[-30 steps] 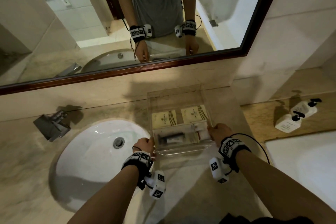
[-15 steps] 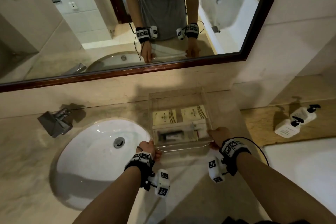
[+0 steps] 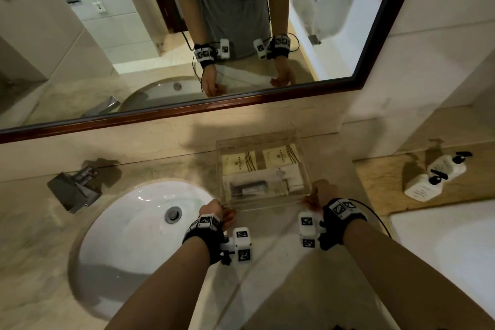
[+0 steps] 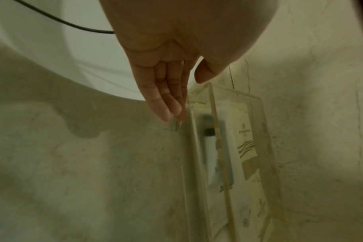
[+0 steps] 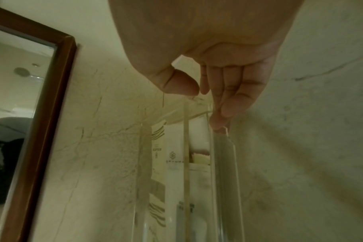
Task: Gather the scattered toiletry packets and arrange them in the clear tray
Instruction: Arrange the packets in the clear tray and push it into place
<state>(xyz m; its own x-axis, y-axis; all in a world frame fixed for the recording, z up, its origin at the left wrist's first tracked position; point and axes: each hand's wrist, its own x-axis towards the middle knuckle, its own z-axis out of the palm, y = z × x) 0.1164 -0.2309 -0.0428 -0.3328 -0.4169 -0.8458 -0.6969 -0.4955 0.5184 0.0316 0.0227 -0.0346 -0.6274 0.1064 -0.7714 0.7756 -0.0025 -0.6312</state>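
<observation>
The clear tray (image 3: 258, 139) stands on the marble counter next to the back wall. Inside it lie two beige packets (image 3: 239, 165) side by side at the back, with a white packet (image 3: 290, 177) and a clear-wrapped dark item (image 3: 250, 187) in front of them. My left hand (image 3: 217, 209) holds the tray's near left corner: straight fingers (image 4: 172, 111) lie down the outer wall, and the thumb (image 4: 203, 75) is over the rim (image 4: 214, 131). My right hand (image 3: 318, 193) pinches the near right corner, thumb (image 5: 182, 85) on one side of the tray wall (image 5: 224, 163) and fingers (image 5: 228, 106) on the other.
A white sink basin (image 3: 134, 236) with a chrome faucet (image 3: 75, 190) lies left of the tray. Two white pump bottles (image 3: 434, 177) stand on a ledge at the right, above a white bathtub (image 3: 455, 249). A framed mirror (image 3: 187, 35) hangs on the wall behind the tray.
Both hands stay on the tray's near corners. The tray looks slightly nearer the back wall, though the head camera has also shifted.
</observation>
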